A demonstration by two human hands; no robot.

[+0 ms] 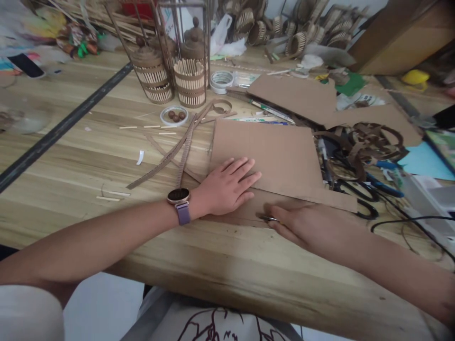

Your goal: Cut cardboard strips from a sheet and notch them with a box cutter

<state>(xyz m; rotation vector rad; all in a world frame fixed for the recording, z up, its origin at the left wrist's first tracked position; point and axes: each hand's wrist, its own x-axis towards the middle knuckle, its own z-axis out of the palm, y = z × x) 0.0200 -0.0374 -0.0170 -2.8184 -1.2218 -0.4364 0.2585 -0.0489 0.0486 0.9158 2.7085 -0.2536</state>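
One rectangular, flat sheet of brown cardboard [277, 154], on a broad pale wooden table [88, 161] with streaked yellow-brown grain. One further brown cardboard piece [227, 216], lying under the sheet and showing along its near edge.

One left hand [227, 187], wearing a round dark-faced watch [178, 195] on a purple strap: palm down across the sheet's near left corner, fingers straight and spread wide, grasping nothing. One right hand [302, 222]: at the sheet's near edge, thumb and fingers narrowed on a small metal-bladed tool [267, 218], blade at the under piece; handle mostly hidden.

Left of the sheet: several narrow brown corrugated strips [185, 151]; one long black bar [71, 124] running slantwise over the table.

Beyond the sheet's far left corner: two cylinders of pale upright slats with brown bands [190, 90]; one white ring [174, 125] around dark brown balls [182, 115]; white tape rolls [222, 89].

Directly beyond the sheet: brown cardboard offcuts [295, 97]. Farther behind it: heaped small slatted baskets [258, 33]; one large brown box [401, 35], right of them.

Right of the sheet: tangled brown strips [377, 137], black looped handles [375, 211], one light blue sheet-like item [426, 161].
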